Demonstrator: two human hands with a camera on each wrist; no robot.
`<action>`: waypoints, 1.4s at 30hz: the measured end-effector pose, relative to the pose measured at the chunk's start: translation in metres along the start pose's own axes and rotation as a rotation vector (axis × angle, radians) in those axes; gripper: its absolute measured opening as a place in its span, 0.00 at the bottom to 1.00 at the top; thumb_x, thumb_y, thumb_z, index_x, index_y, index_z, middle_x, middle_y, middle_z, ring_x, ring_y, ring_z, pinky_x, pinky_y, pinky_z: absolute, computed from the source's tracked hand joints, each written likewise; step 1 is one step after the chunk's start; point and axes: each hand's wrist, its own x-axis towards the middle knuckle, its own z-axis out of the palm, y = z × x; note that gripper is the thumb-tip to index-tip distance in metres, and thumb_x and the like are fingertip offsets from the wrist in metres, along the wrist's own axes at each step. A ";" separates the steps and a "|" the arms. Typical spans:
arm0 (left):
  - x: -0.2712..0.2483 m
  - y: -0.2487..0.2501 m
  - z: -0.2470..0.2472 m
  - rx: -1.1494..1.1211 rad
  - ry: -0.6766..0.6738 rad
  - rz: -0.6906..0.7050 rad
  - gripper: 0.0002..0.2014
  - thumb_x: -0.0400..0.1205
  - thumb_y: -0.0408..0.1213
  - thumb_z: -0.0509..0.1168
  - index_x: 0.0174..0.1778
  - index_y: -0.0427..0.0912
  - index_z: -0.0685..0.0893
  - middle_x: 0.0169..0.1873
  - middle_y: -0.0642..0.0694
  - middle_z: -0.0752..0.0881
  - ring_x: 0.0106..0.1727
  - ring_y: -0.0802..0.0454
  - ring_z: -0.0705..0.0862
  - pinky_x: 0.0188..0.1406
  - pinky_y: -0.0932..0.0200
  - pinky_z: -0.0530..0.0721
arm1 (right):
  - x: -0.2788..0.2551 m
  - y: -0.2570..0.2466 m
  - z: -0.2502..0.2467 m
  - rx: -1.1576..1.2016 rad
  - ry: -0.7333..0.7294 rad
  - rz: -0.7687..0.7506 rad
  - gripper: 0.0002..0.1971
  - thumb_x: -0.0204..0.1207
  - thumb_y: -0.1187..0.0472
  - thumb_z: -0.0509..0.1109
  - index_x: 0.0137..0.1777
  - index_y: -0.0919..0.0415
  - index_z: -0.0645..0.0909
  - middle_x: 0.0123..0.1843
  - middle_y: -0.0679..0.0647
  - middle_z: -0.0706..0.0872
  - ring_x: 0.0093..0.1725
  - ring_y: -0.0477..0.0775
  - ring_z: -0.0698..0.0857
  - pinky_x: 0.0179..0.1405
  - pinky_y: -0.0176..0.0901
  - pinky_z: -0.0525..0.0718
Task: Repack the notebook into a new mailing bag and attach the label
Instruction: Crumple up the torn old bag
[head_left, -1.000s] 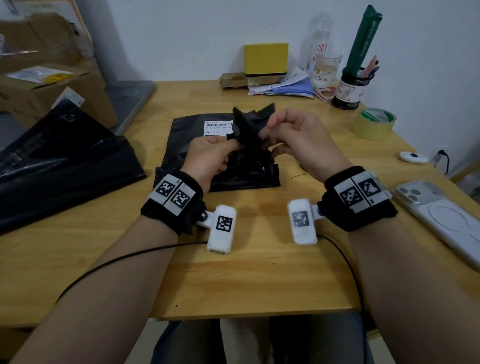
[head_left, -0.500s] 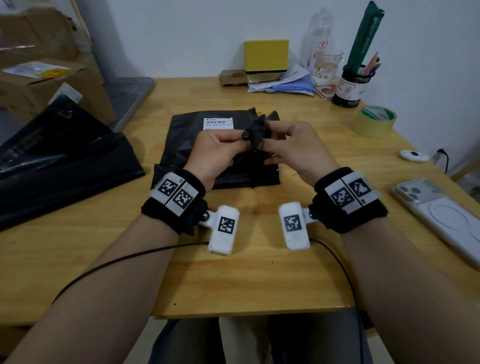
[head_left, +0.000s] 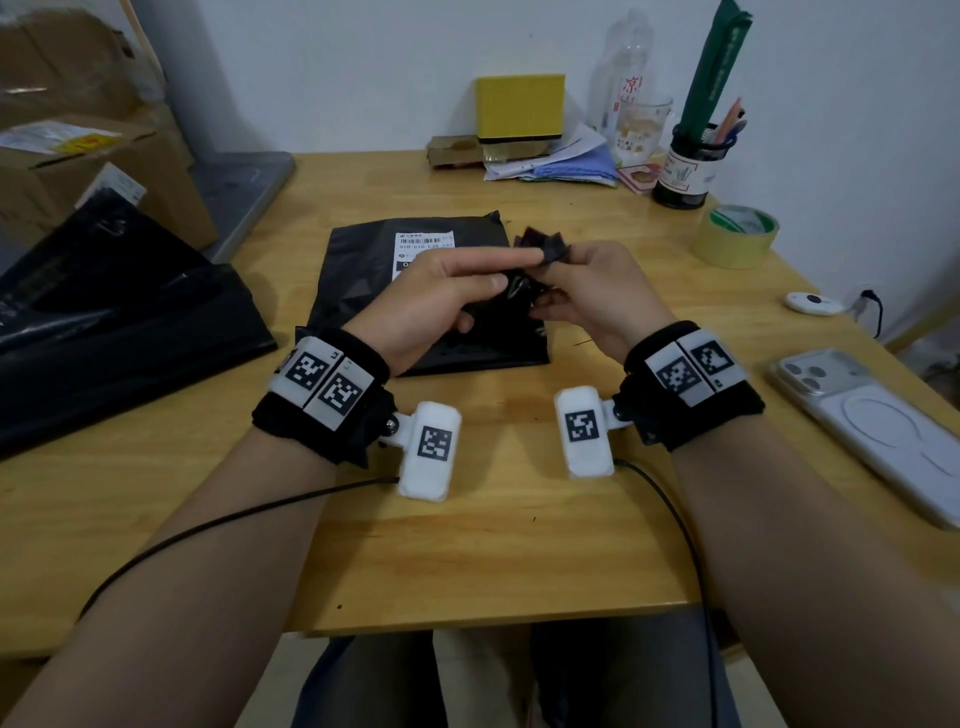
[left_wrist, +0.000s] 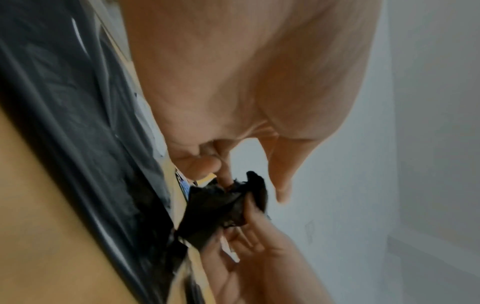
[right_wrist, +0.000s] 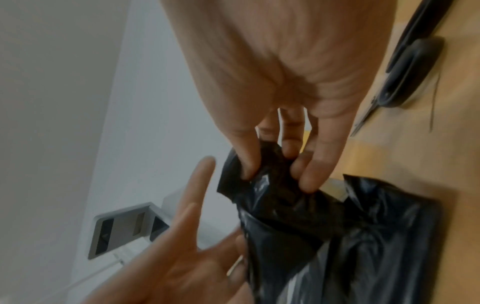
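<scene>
— Since half a second ago, our left hand (head_left: 441, 291) has let go of the crumpled black scrap (head_left: 545, 248); its index finger now stretches out straight toward it, the other fingers loose, gripping nothing that we can see.

— And our right hand (head_left: 592, 291)?

— Clamped on the scrap. From the right wrist view, our thumb and fingers (right_wrist: 315, 164) dig into the bunched black plastic (right_wrist: 272, 195) and pinch it tight. We hold it lifted above the mailing bag.

— Where does the mailing bag (head_left: 363, 270) lie?

— Flat on the wooden table (head_left: 493, 545), right under our hands, with its white label (head_left: 423, 244) stuck near the far edge, partly covered by our left hand. We cannot tell whether the notebook is inside; nothing of it shows.

— What lies around?

— To our left, a heap of black bags (head_left: 104, 301) and cardboard boxes (head_left: 78, 156). On the right, a tape roll (head_left: 735, 236), a small white device (head_left: 810, 302) and a phone (head_left: 872, 431) lying back up. Along the far edge stand a yellow box (head_left: 519, 106), loose papers (head_left: 561, 163), a clear bottle (head_left: 628, 83) and a pen holder (head_left: 685, 171).
</scene>
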 end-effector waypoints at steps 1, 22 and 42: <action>-0.001 0.002 0.000 -0.011 0.042 0.001 0.18 0.86 0.28 0.62 0.63 0.51 0.90 0.56 0.57 0.90 0.47 0.60 0.81 0.33 0.62 0.70 | 0.001 0.000 -0.003 0.078 0.039 0.018 0.11 0.82 0.68 0.72 0.62 0.70 0.86 0.52 0.65 0.92 0.43 0.60 0.89 0.42 0.47 0.91; 0.005 -0.012 -0.003 -0.209 0.352 -0.198 0.12 0.86 0.48 0.65 0.45 0.45 0.87 0.43 0.44 0.81 0.32 0.59 0.75 0.19 0.66 0.66 | -0.013 -0.006 0.007 0.061 -0.164 0.084 0.11 0.79 0.58 0.77 0.60 0.58 0.89 0.48 0.53 0.93 0.36 0.51 0.86 0.30 0.41 0.77; 0.001 -0.005 -0.020 -0.335 0.094 -0.485 0.08 0.83 0.45 0.70 0.49 0.46 0.80 0.33 0.49 0.78 0.24 0.62 0.69 0.22 0.67 0.55 | -0.015 -0.010 0.001 0.013 -0.396 0.113 0.30 0.65 0.55 0.83 0.69 0.48 0.82 0.40 0.58 0.91 0.23 0.46 0.72 0.26 0.38 0.69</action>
